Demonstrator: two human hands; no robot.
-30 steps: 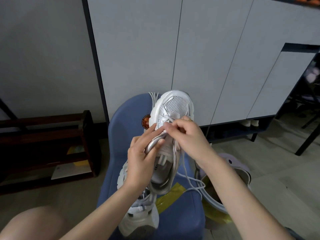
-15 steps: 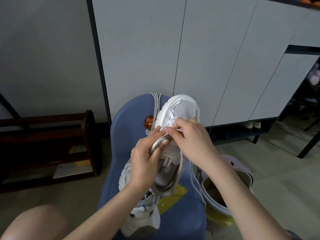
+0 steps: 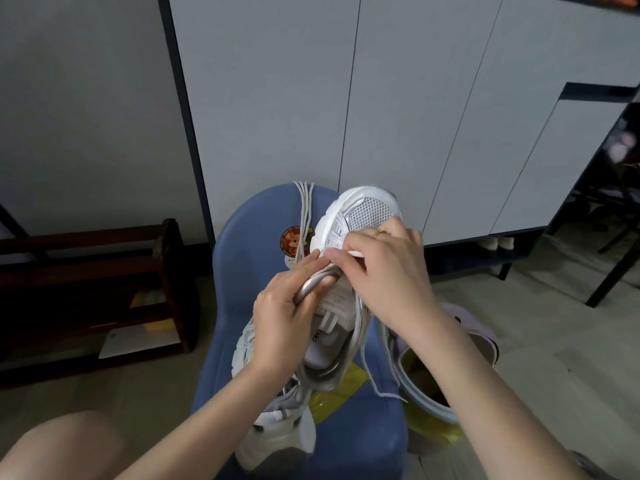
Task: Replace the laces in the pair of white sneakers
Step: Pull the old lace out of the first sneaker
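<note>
I hold a white sneaker (image 3: 367, 216) toe-up over a blue chair (image 3: 346, 431). My left hand (image 3: 284, 317) grips the sneaker's silver side edge, thumb inside the opening. My right hand (image 3: 384, 271) pinches a white lace (image 3: 372, 372) at the eyelets near the toe; the lace's loose end trails down onto the seat. The second white sneaker (image 3: 277, 431) lies on the seat under my left forearm. A bundle of white laces (image 3: 304, 216) hangs over the chair's backrest.
A dark wooden shoe rack (image 3: 104, 285) stands at the left. Grey cabinet doors (image 3: 346, 98) rise behind the chair. A bin with a yellow liner (image 3: 429, 386) sits right of the chair. Black furniture legs (image 3: 613, 271) stand at the far right. My knee (image 3: 59, 448) shows bottom left.
The view drifted slightly, so sneaker and hands sit a little further right. My right hand's fingers worked on the lace at the eyelets; the lace's loose end hangs straighter.
</note>
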